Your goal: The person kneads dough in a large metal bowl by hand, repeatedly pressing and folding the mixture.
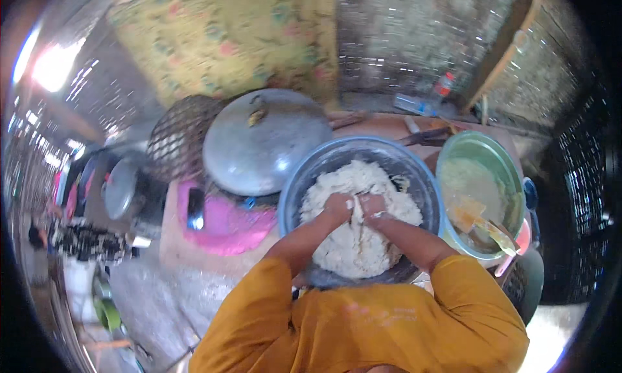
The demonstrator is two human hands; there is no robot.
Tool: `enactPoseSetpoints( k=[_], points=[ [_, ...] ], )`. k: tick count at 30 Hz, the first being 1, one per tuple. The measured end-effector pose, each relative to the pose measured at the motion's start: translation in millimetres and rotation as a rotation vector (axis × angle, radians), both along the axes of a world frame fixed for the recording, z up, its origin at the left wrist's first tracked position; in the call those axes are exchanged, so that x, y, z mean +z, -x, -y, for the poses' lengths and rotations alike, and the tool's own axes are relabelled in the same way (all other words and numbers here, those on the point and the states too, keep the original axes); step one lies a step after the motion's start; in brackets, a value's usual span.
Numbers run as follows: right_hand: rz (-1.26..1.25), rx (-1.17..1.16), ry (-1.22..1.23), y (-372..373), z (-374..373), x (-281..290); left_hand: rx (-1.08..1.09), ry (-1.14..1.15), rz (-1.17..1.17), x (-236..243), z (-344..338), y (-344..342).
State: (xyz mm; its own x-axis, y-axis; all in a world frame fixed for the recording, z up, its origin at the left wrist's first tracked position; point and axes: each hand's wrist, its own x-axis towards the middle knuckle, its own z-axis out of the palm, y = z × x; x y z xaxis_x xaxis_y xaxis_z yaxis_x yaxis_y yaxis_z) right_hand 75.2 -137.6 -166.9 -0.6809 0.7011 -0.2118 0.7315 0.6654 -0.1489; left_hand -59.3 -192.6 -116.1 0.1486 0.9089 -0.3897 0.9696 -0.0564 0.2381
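Note:
A wide blue basin (293, 185) holds a lumpy mass of white dough (356, 246). Both of my hands are pressed into it near the middle, side by side: my left hand (338, 206) and my right hand (372, 206), their fingers curled into the dough and partly hidden by it. To the basin's right is a green tub (483, 143) of pale batter with an orange-yellow utensil (470, 214) in it. To the left sit a large metal lid (265, 143) and a pink plastic sheet (230, 233) with a dark phone-like object (194, 208) on it.
A woven mesh rack (172, 136) leans beside the lid. Plastic bottles (414, 104) lie and stand by the back wall, near a yellow floral panel (227, 36). At far left are metal pots (123, 188) and what looks like a person in dark patterned clothing (84, 243).

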Motion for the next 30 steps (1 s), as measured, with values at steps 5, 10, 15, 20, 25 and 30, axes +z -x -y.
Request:
enactPoseSetpoints(
  k=[5,10,15,20,25,30],
  points=[
    [0.036,0.159,-0.222,28,31,22,-0.409,-0.084,-0.379,-80,13,9],
    [0.091,0.089,-0.190,-18,29,14,-0.168,-0.126,-0.018,-11,15,-58],
    [0.066,0.219,-0.052,19,31,12,-0.079,-0.084,0.119,13,-1,-24],
    [-0.012,0.341,0.246,-3,9,6,-0.086,-0.046,0.356,49,-6,36],
    [-0.122,0.443,0.460,-39,27,117,-0.049,-0.405,0.133,5,47,108],
    [-0.175,0.012,0.961,-44,-100,94,0.332,-0.014,0.308,64,26,59]
  ],
)
